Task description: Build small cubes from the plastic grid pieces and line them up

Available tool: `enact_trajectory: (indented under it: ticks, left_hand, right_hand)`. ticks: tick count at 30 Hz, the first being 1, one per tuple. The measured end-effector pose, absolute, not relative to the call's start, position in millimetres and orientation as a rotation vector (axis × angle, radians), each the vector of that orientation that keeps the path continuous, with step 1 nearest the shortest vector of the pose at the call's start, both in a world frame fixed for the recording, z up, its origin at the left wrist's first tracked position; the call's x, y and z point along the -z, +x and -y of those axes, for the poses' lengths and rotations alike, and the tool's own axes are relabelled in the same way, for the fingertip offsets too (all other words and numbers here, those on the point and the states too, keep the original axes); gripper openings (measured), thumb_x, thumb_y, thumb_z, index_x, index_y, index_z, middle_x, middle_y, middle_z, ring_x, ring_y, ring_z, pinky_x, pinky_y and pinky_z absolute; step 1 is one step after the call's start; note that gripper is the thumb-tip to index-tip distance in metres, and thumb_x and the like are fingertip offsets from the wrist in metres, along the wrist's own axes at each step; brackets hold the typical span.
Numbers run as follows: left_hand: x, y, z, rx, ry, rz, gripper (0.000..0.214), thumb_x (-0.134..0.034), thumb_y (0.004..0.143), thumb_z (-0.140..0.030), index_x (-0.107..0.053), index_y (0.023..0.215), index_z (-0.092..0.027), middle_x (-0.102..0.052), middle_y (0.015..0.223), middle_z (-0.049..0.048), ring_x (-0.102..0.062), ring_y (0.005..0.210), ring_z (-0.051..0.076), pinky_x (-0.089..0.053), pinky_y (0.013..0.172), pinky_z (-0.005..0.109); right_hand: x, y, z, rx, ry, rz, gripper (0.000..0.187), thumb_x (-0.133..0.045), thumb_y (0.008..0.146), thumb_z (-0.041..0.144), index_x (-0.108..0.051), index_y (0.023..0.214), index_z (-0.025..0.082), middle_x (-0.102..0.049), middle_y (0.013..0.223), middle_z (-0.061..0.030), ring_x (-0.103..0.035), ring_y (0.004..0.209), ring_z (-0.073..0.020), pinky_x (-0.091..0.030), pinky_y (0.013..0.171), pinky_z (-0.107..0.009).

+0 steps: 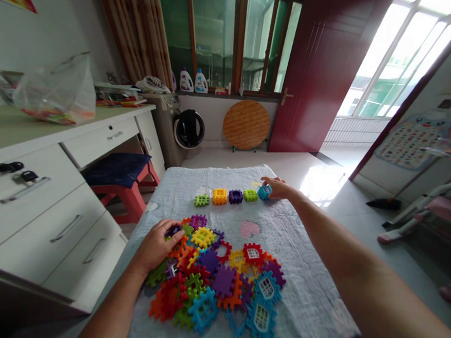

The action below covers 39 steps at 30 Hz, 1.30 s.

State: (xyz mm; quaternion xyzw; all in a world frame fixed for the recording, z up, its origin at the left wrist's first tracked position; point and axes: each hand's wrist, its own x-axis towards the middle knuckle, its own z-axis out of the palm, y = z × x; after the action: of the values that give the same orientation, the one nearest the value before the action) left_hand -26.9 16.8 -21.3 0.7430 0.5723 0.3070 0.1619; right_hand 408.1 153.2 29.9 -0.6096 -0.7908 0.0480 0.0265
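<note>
My right hand is closed on a blue building-block cube at the right end of a row. Left of it in that row stand a light green block, a purple one, a yellow one and another green one. My left hand rests on the left edge of a heap of flat interlocking plastic pieces, its fingers spread over them. A dark purple piece shows partly under those fingers. Several blue pieces with white window grids lie at the heap's right side.
A pale blue patterned cloth covers the low table. On the left are a white desk and a red stool with a dark blue top. A washing machine and a round wooden board stand beyond.
</note>
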Motion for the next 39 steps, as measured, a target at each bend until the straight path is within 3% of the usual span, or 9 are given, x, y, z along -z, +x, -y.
enact_trajectory:
  ticks: [7,12,21,27,30,33,36,39]
  left_hand:
    - [21.4,-26.6,-16.7,-0.869,2.116,-1.636,0.039,-0.053,0.08,-0.053,-0.063,0.098,-0.02,-0.065,0.107,0.0076,-0.06,0.101,0.024,-0.046,0.093,0.036]
    - [20.1,-26.7,-16.1,-0.887,2.123,-1.646,0.038,-0.054,0.079,-0.053,-0.064,0.097,-0.021,-0.066,0.105,0.0068,-0.061,0.099,0.024,-0.047,0.092,0.035]
    - [19.0,-26.2,-15.0,-0.873,2.123,-1.645,0.038,-0.053,0.08,-0.052,-0.064,0.098,-0.02,-0.066,0.106,0.0071,-0.06,0.1,0.024,-0.046,0.094,0.035]
    - [15.0,-24.8,-13.9,-0.873,2.121,-1.645,0.039,-0.053,0.079,-0.053,-0.064,0.096,-0.02,-0.066,0.105,0.0069,-0.061,0.099,0.024,-0.046,0.093,0.035]
    - [13.2,-23.1,-13.6,-0.878,2.117,-1.639,0.038,-0.053,0.078,-0.053,-0.064,0.094,-0.02,-0.066,0.103,0.007,-0.06,0.098,0.024,-0.046,0.092,0.036]
    - [12.0,-21.5,-13.0,-0.892,2.113,-1.642,0.037,-0.054,0.077,-0.052,-0.064,0.094,-0.02,-0.066,0.102,0.007,-0.061,0.097,0.023,-0.046,0.093,0.036]
    - [12.1,-20.5,-12.7,-0.907,2.11,-1.648,0.036,-0.054,0.077,-0.051,-0.063,0.093,-0.02,-0.067,0.102,0.0068,-0.06,0.097,0.023,-0.046,0.094,0.036]
    - [12.8,-20.2,-12.7,-0.911,2.115,-1.651,0.037,-0.053,0.077,-0.052,-0.063,0.094,-0.02,-0.066,0.102,0.0068,-0.06,0.098,0.023,-0.046,0.094,0.035]
  right_hand:
    - [-30.9,406.3,-152.7,-0.098,-1.878,2.471,0.084,-0.062,0.057,0.015,-0.038,0.137,0.028,-0.058,0.127,-0.006,-0.046,0.116,-0.03,-0.035,0.091,-0.044]
    - [-24.7,401.7,-156.8,-0.067,-1.885,2.502,0.088,-0.066,0.054,0.012,-0.039,0.136,0.032,-0.06,0.123,-0.0053,-0.044,0.118,-0.0322,-0.03,0.096,-0.054]
    - [-22.3,395.1,-158.6,-0.008,-1.907,2.525,0.088,-0.065,0.057,0.009,-0.036,0.138,0.027,-0.063,0.118,-0.0073,-0.043,0.118,-0.033,-0.021,0.1,-0.058]
    - [-49.1,387.1,-130.8,0.036,-1.874,2.444,0.092,-0.068,0.061,0.021,-0.03,0.144,0.022,-0.047,0.138,-0.013,-0.034,0.127,-0.0373,-0.021,0.103,-0.056]
    - [-61.6,374.9,-91.4,-0.124,-1.652,2.477,0.078,-0.066,0.066,0.024,-0.038,0.139,0.02,-0.053,0.131,-0.012,-0.046,0.117,-0.0307,-0.034,0.097,-0.045]
    - [-63.0,350.6,-44.7,-0.48,-1.326,2.653,0.051,-0.065,0.072,0.026,-0.055,0.121,0.018,-0.064,0.109,-0.0079,-0.058,0.094,-0.0199,-0.043,0.084,-0.033]
    - [-54.7,316.7,-8.4,-0.523,-1.228,2.722,0.033,-0.068,0.072,0.03,-0.064,0.101,0.016,-0.066,0.097,-0.0072,-0.059,0.088,-0.0192,-0.043,0.08,-0.03]
    - [-43.5,284.1,9.1,-0.456,-1.266,2.741,0.027,-0.065,0.076,0.034,-0.065,0.098,0.018,-0.067,0.097,-0.0074,-0.059,0.09,-0.0206,-0.041,0.079,-0.031]
